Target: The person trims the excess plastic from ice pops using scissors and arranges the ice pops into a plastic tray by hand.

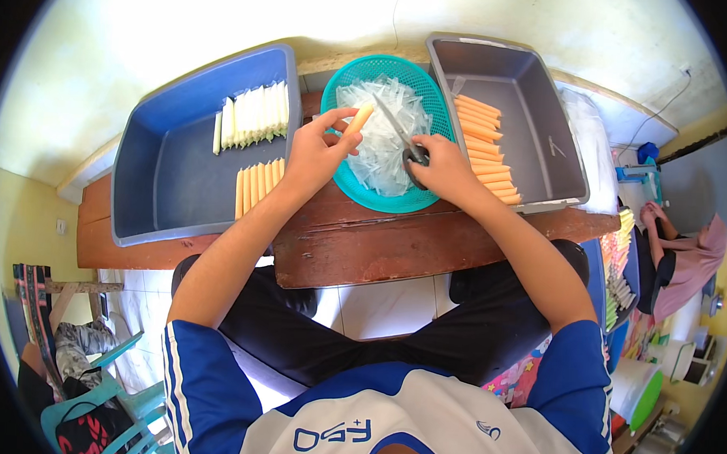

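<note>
My left hand [324,149] holds one orange tube-shaped stick [359,121] upright at a tilt, over a teal plastic basket [386,203]. My right hand [442,166] grips scissors with black handles [398,125], the blades pointing up and left near the stick. Clear plastic scraps [381,161] heap in the basket. On the left, a blue-grey tub [189,183] holds a row of pale sticks [256,113] and a row of orange sticks [259,183]. To the right, orange sticks [482,147] lie along the near left side of a grey tub [538,125].
The tubs and basket stand on a brown wooden bench [387,246] against the wall. Clear plastic bags [595,152] lie right of the grey tub. At far right another person [678,259] sits near a tub of coloured sticks [617,268]. A teal plastic chair [82,397] stands lower left.
</note>
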Motion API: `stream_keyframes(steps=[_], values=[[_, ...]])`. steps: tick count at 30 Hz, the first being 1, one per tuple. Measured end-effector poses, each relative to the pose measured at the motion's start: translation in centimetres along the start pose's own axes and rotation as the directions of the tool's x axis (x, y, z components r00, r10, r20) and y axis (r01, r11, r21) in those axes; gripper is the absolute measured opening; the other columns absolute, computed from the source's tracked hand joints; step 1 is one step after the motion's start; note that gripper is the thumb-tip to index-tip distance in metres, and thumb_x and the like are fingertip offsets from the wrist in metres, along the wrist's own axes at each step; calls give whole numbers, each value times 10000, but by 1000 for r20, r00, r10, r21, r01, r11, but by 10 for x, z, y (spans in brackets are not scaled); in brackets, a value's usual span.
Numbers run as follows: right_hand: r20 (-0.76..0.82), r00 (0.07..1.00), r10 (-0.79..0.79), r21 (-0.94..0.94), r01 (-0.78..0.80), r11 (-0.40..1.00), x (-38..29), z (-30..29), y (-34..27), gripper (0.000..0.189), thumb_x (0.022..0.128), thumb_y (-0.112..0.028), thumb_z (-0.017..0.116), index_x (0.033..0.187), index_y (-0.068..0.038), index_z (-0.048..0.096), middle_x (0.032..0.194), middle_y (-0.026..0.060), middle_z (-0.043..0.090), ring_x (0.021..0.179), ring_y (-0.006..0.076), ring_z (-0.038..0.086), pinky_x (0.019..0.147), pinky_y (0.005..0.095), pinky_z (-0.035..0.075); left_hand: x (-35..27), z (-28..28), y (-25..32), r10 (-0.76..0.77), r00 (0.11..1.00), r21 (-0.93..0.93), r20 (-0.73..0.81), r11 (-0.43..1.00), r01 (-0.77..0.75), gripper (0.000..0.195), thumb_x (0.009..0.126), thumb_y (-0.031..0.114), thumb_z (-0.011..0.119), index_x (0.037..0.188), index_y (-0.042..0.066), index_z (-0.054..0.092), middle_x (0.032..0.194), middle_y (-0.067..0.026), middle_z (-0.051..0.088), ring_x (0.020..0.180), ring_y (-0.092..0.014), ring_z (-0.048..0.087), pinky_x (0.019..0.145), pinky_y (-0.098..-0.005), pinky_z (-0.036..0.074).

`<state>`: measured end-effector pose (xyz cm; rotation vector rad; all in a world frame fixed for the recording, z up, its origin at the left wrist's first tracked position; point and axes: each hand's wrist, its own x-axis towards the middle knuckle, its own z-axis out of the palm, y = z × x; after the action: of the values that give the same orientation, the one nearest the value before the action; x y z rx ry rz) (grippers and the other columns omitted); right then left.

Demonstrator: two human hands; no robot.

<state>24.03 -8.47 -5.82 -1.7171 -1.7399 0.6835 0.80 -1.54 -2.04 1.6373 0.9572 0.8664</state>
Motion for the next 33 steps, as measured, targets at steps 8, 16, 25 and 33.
stream_keyframes(steps=[8, 16, 25, 33], values=[[111, 980, -166, -340, 194, 920, 8, 24, 15, 259, 827, -125, 694, 1013, 36, 614, 989, 227, 640, 873, 413, 641, 777, 477, 512, -1, -5, -2, 21, 996, -79, 83, 997, -14, 456, 898, 105, 702, 1312, 4, 540, 1015, -101, 692, 932, -157, 685, 809, -277, 525], [21, 960, -280, -242, 276, 930, 2, 7, -37, 276, 889, -185, 652, 1028, 54, 649, 980, 213, 689, 783, 317, 704, 697, 394, 572, -6, -17, 14, 17, 992, -374, 126, 927, 31, 365, 886, 3, 678, 1202, 23, 497, 1063, -148, 675, 1011, -228, 689, 813, -314, 558], [211, 977, -23, 747, -146, 648, 6, -4, -80, 280, 931, -192, 676, 1090, 39, 659, 969, 129, 702, 821, 173, 702, 713, 284, 569, -9, -43, 36, 91, 989, -402, 119, 915, -36, 340, 890, 37, 684, 1186, 36, 517, 1068, -130, 648, 1012, -219, 672, 888, -337, 546], [-1, 983, -185, 665, 139, 733, 42, 22, -128, 377, 887, -171, 725, 1180, 36, 609, 969, 93, 696, 855, 126, 667, 699, 283, 539, -8, -92, 45, 25, 994, -285, 107, 959, 7, 341, 889, 69, 695, 1192, 45, 542, 985, -99, 661, 897, -150, 649, 778, -293, 523]])
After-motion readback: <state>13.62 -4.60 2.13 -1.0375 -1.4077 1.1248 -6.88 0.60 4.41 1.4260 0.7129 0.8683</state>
